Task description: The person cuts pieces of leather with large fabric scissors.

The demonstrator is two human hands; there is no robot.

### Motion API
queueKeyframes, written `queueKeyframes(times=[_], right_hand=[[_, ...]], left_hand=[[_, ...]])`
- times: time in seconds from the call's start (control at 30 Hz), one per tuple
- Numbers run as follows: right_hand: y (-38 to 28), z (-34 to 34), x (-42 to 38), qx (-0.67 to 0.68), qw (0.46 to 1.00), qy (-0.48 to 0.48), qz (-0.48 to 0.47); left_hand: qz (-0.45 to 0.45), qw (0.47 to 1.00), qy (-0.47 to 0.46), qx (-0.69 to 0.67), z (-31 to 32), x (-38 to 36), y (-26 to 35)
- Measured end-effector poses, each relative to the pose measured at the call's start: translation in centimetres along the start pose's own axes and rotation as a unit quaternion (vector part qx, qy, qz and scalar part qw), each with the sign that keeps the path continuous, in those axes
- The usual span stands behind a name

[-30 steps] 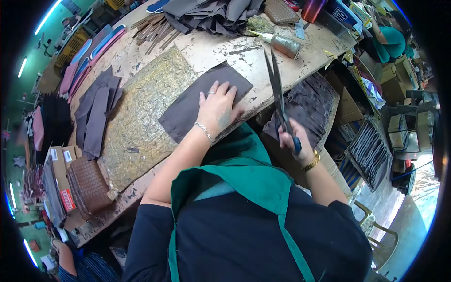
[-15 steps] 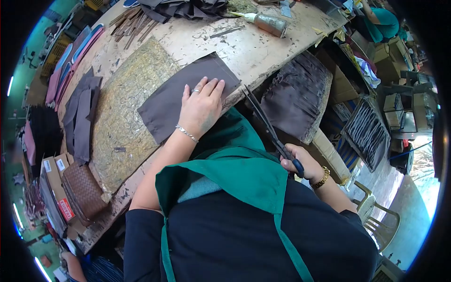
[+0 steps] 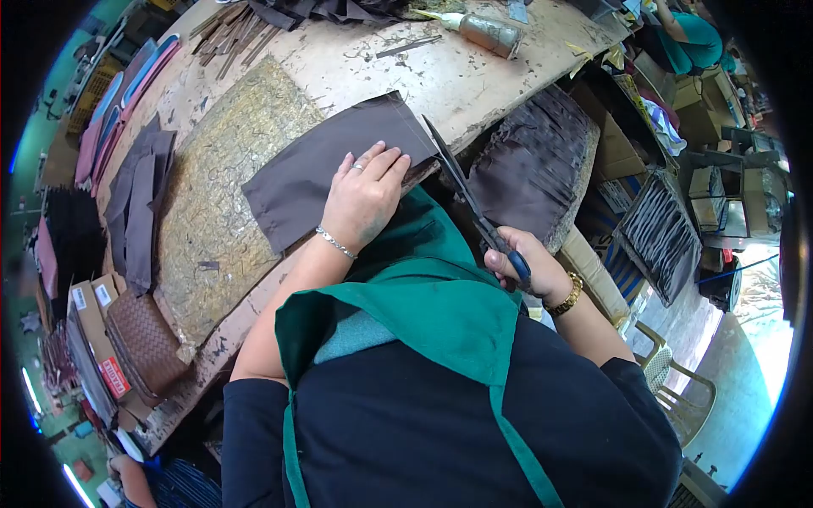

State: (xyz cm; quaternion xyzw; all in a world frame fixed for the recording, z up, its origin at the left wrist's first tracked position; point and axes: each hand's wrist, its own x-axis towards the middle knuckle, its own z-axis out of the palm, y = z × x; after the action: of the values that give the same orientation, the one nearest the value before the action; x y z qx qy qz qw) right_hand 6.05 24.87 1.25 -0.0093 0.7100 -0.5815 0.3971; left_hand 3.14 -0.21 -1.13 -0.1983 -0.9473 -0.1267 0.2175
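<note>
A dark brown piece of thin sheet material (image 3: pixel 309 173) lies on the table near its front edge. My left hand (image 3: pixel 366 196) rests flat on its right part, fingers stretched out, a ring and a silver bracelet on it. In my right hand (image 3: pixel 540 264) are long scissors (image 3: pixel 472 203) with dark handles, my fingers in the loops. The blades point up and away, their tips at the right edge of the piece, beside a thin line on it. Whether the material sits between the blades is hard to make out.
The worktable (image 3: pixel 373 72) carries a mottled board (image 3: pixel 224 178), dark strips (image 3: pixel 140 212), a glue bottle (image 3: pixel 487 35) and a woven brown item (image 3: pixel 146 343). Below its right edge lies a board with dark material (image 3: pixel 529 178). A chair (image 3: pixel 673 381) stands right; another person (image 3: pixel 690 42) is at upper right.
My right hand has brought the scissors up and left, so the tips now reach the edge of the brown piece. My left hand stays flat on it.
</note>
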Motion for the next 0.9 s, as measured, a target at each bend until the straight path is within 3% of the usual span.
queueKeyframes(times=[0.9], right_hand=[[0.9, 1.1, -0.5, -0.069, 0.995, 0.056, -0.039]], left_hand=[[-0.006, 1.0, -0.01, -0.027, 0.1, -0.3, 0.2]])
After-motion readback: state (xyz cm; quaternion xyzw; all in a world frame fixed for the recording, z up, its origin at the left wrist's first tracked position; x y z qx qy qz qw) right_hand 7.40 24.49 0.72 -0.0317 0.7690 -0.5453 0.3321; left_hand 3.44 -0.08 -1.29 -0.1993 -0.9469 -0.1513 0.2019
